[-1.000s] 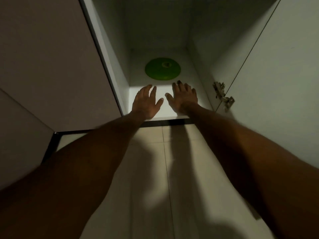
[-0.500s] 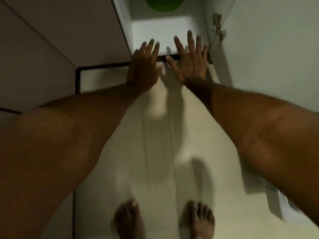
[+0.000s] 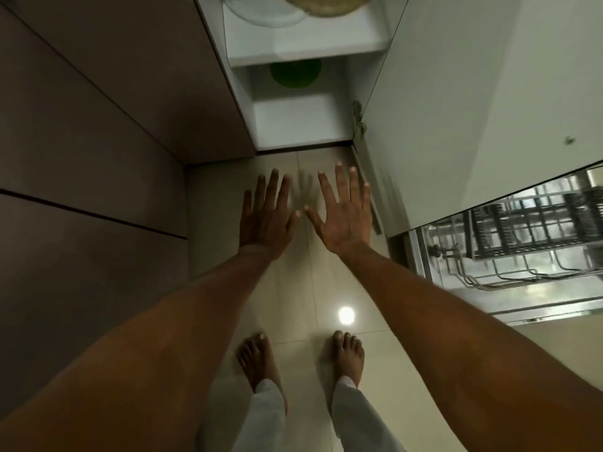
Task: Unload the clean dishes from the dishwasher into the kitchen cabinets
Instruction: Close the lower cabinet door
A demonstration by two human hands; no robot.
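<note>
Dishwasher racks [image 3: 535, 230] show at the right edge of your head view, the machine open behind the swung-out cabinet door [image 3: 456, 109]; I cannot tell whether any dishes sit on them. Straight ahead, the open cabinet [image 3: 303, 119] holds a green plate [image 3: 295, 73] far back on its lower shelf, with a pale plate [image 3: 261, 14] and a tan dish [image 3: 326, 4] on the shelf above. Your left hand [image 3: 266, 220] and right hand [image 3: 346, 216] hover over the tiled floor [image 3: 293, 288] just in front of the cabinet, both spread wide, fingers straight, holding nothing. Your bare feet [image 3: 257, 357] stand on glossy tile. The likely trouble: turning right toward the racks, you could catch the door's edge or hinge [image 3: 359, 122], and a slip on that tile while carrying crockery would mean a drop.
</note>
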